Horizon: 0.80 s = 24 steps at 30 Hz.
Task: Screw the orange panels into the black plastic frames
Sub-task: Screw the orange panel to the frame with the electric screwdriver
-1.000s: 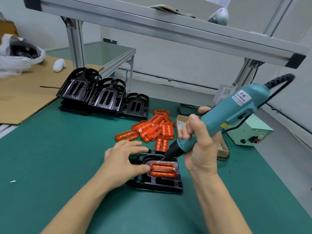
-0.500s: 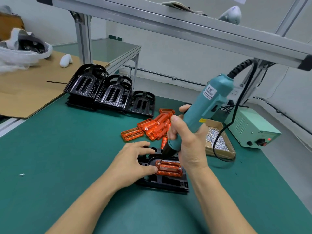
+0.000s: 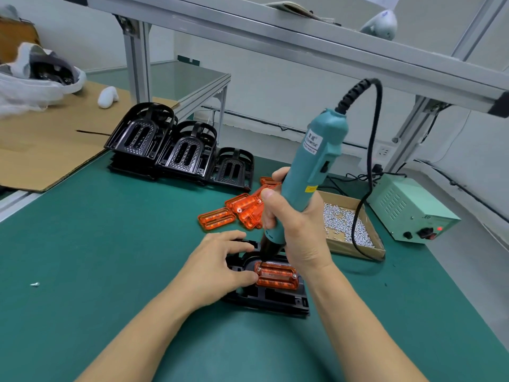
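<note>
Screwdriver (image 3: pixel 308 175) stood nearly upright in your right hand (image 3: pixel 296 232), fingers wrapped tight round the teal barrel, so the bit met the screw at the panel's left end squarely; I judge that angle kept the tip from slipping out of the head. Your left hand (image 3: pixel 217 263) lay flat and relaxed across the frame (image 3: pixel 264 299), fingers spread and gripping nothing, the thumb tip beside the panel's left edge, most likely to keep the frame from turning on the green mat (image 3: pixel 96 244) under the tool's push.

The orange panel (image 3: pixel 276 277) sat in the frame's recess, just in front of you near the middle of the bench. It was see-through orange, a long rounded rectangle with ribbed strips inside, and a small silver screw showed at its right end. The frame under it was glossy black with slots along its near edge. Spare panels (image 3: pixel 239 210) lay heaped just beyond, a box of screws (image 3: pixel 347 224) to your right, more frames (image 3: pixel 179 150) stacked further back.
</note>
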Tool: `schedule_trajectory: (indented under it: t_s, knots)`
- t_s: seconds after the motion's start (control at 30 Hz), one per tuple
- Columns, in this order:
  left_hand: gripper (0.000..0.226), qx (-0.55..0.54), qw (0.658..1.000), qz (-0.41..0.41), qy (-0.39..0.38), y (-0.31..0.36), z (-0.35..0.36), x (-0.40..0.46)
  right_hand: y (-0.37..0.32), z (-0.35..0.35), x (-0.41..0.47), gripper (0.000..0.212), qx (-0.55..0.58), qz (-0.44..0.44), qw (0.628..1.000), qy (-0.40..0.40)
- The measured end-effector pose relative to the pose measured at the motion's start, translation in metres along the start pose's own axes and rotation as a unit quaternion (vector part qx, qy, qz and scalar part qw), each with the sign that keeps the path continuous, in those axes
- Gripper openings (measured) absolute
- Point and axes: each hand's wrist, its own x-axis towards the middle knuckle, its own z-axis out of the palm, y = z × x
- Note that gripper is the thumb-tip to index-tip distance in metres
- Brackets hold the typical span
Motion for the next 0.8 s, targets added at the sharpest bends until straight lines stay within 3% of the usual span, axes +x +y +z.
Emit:
schedule_trajectory:
  t_s: [0.17, 0.43, 0.8]
  knots:
    - [0.056, -0.006, 1.0, -0.003, 0.002, 0.0012, -0.0003, -0.0003, 0.0001, 0.0043, 0.0006, 0.02, -0.013, 0.005, 0.998, -0.059]
    - [0.055, -0.003, 1.0, -0.006, -0.005, 0.0018, -0.0008, -0.001, 0.0018, -0.0002, -0.0003, 0.03, 0.002, 0.011, 1.0, -0.021]
    - [0.051, -0.01, 1.0, -0.011, -0.004, -0.0005, 0.0011, 0.0003, -0.0003, -0.0011, -0.0075, 0.014, 0.009, 0.006, 0.996, -0.084]
